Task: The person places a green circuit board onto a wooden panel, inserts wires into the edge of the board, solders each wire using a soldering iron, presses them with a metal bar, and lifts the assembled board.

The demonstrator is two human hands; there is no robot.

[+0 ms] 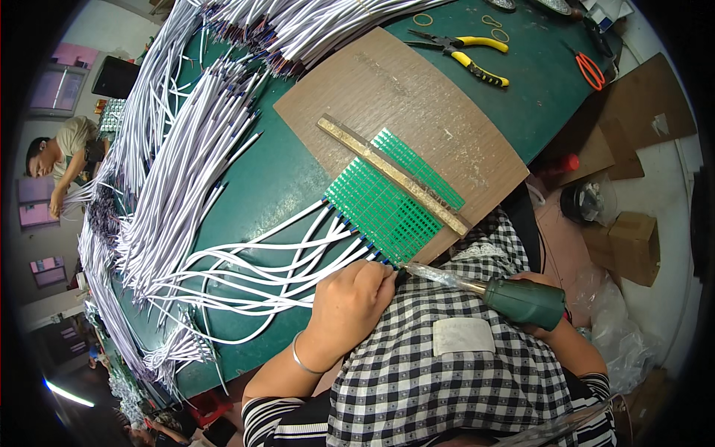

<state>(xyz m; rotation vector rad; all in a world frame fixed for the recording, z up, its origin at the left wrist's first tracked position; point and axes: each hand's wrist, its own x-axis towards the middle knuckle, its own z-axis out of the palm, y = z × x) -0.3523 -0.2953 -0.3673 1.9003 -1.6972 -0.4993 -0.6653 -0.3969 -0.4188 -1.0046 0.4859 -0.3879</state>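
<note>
My left hand [351,307] is closed in a pinch at the near corner of a green circuit board panel [363,195], on a white cable whose end the fingers hide. In my right hand [547,328] is a soldering iron [525,299] with a thick green handle. Its tip reaches the panel's corner beside my left fingertips. Several white cables [257,277] run from the left to the panel's lower-left edge, with blue wire ends there. Across the panel lies a narrow wooden bar [395,175], and beneath both is a brown wooden board [462,127].
Large bundles of white cables [175,175] cover the left and far side of the green table [294,179]. Yellow-handled pliers [469,56] and orange-handled scissors [590,72] lie at the far right. Cardboard boxes [633,246] stand right of the table. Another person [71,153] handles cables at the left.
</note>
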